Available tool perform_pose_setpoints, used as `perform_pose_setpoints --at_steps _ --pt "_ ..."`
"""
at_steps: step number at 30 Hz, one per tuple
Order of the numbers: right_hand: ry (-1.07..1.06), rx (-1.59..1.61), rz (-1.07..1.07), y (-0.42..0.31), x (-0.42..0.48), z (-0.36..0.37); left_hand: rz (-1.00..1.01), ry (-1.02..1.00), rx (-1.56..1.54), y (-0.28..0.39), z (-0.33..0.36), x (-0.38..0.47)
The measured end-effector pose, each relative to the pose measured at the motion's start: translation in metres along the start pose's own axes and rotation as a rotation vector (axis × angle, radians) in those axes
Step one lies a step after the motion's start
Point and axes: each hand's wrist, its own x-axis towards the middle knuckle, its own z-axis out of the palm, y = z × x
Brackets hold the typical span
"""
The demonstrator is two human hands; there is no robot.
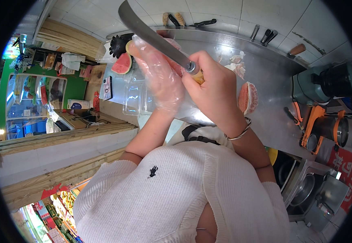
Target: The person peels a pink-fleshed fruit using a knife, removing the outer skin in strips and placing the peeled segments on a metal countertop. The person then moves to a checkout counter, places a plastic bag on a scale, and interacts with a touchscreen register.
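Observation:
My right hand (214, 88) grips the yellowish handle of a fruit knife (154, 36). Its long curved blade points up and to the left, passing in front of my left hand (160, 77). That hand wears a clear plastic glove and holds a piece of red pomelo flesh (176, 65), partly hidden behind the blade and the fingers. Beneath the left hand, an open clear plastic container (132, 98) rests on the steel worktop (270, 100). Right of my right hand lies a peeled pomelo chunk (248, 97). Scraps of pale pomelo membrane (238, 65) are strewn farther back.
A cut watermelon piece (122, 63), a black spiky object (119, 45) and a phone (107, 88) are on the left. Several knives (205, 22) stand along the back wall. To the right are a juicer-like machine (319, 85), orange-handled pliers (296, 115) and an orange-framed press (325, 130).

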Motion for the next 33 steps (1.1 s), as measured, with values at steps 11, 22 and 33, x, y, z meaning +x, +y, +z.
perform_pose_setpoints --at_steps 11,22,33 --pt "-0.157 0.442 0.635 0.033 -0.01 -0.015 -0.257 0.222 -0.56 0.02 -0.024 0.036" --pt "-0.449 0.353 0.283 0.002 -0.048 -0.009 -0.287 0.226 -0.731 0.019 -0.034 0.034" --pt "-0.437 0.395 0.25 0.003 -0.049 -0.007 -0.319 0.229 -0.813 0.03 -0.024 0.026"
